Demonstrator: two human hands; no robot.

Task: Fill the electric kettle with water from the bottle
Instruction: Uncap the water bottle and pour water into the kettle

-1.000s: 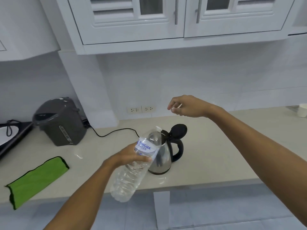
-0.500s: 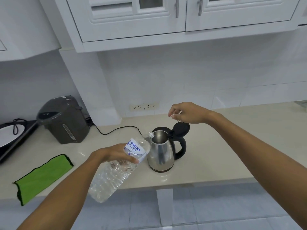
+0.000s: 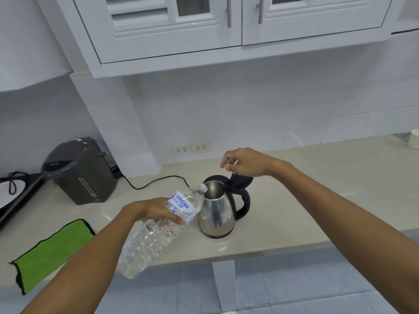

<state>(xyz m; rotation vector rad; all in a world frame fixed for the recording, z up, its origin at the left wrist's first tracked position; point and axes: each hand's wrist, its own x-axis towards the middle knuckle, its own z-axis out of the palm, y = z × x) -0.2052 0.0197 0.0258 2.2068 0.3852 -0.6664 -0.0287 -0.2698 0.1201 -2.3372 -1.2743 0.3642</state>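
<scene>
A steel electric kettle [image 3: 215, 214] with a black handle stands on the beige counter [image 3: 306, 200], its black lid [image 3: 243, 181] flipped up and open. My left hand [image 3: 152, 211] grips a clear water bottle [image 3: 149, 243] with a blue-lettered label. The bottle is tilted, and its uncapped mouth sits at the kettle's left rim. My right hand [image 3: 247, 163] hovers at the raised lid, fingers curled, pinching a small white bottle cap [image 3: 227, 165]. No stream of water is discernible.
A grey hot-water pot [image 3: 84, 171] stands at the back left, its black cord [image 3: 154, 181] running toward the kettle. A green cloth [image 3: 49, 250] lies near the front edge. Wall sockets [image 3: 191, 148], a white cup [image 3: 414, 138] far right, cabinets overhead.
My right hand has come down from above the kettle to the raised lid. The bottle's mouth has shifted from in front of the kettle to its left rim.
</scene>
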